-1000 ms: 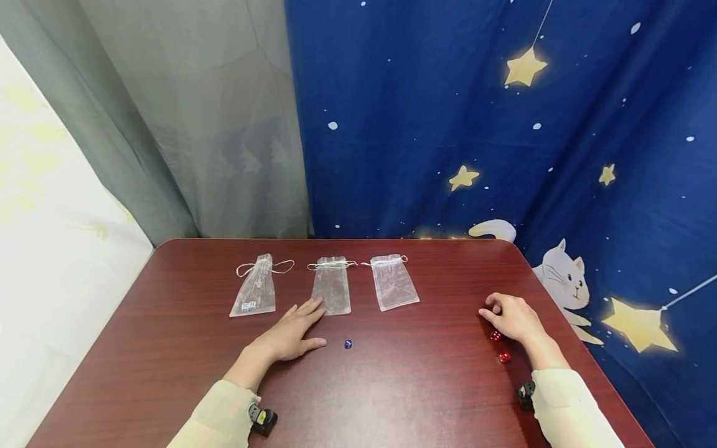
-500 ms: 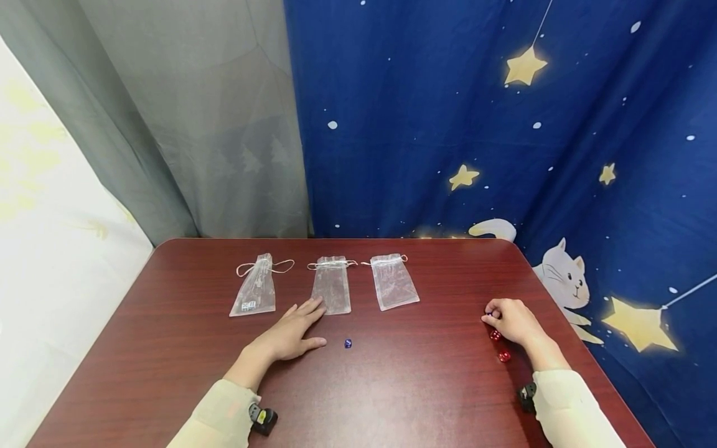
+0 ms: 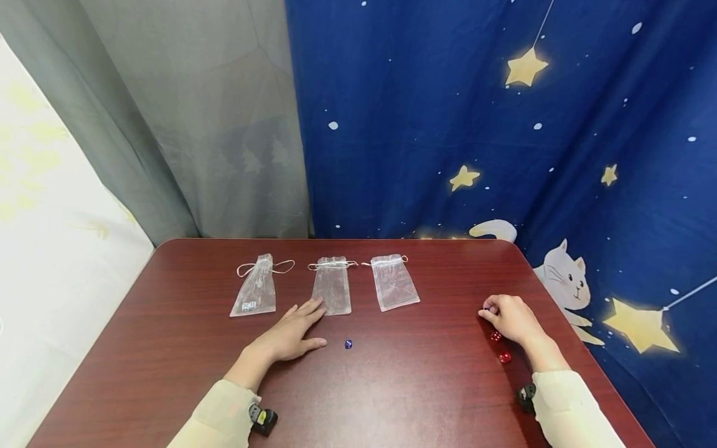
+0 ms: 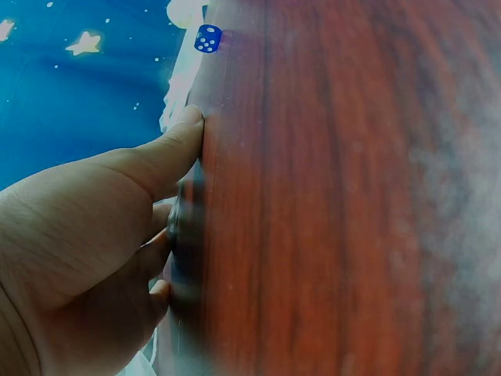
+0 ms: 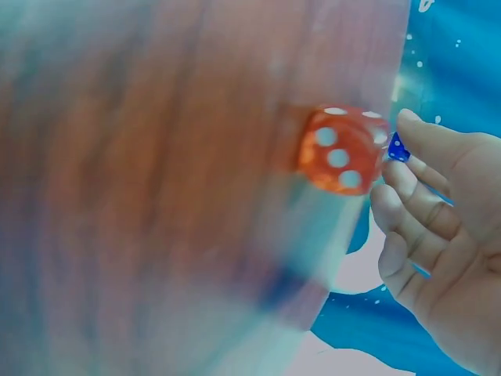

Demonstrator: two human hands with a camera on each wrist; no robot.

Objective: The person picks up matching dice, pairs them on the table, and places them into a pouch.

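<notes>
At the right of the table my right hand pinches a small blue die between thumb and fingertips; only a sliver of it shows in the head view. Just in front of this hand lie two red dice, one close under the palm and another nearer me. My left hand rests flat with spread fingers, its fingertips on the lower left corner of the middle sheer drawstring bag. A second blue die sits on the tabletop right of the left thumb.
Two more sheer drawstring bags lie flat along the back, a left bag with a blue-and-white patch near its bottom and a right bag. The dark red wooden table ends at a curtain behind.
My right fingers have closed from a looser curl onto the blue die, and the hand has shifted only slightly. The left hand, the bags and the other dice stay in place.
</notes>
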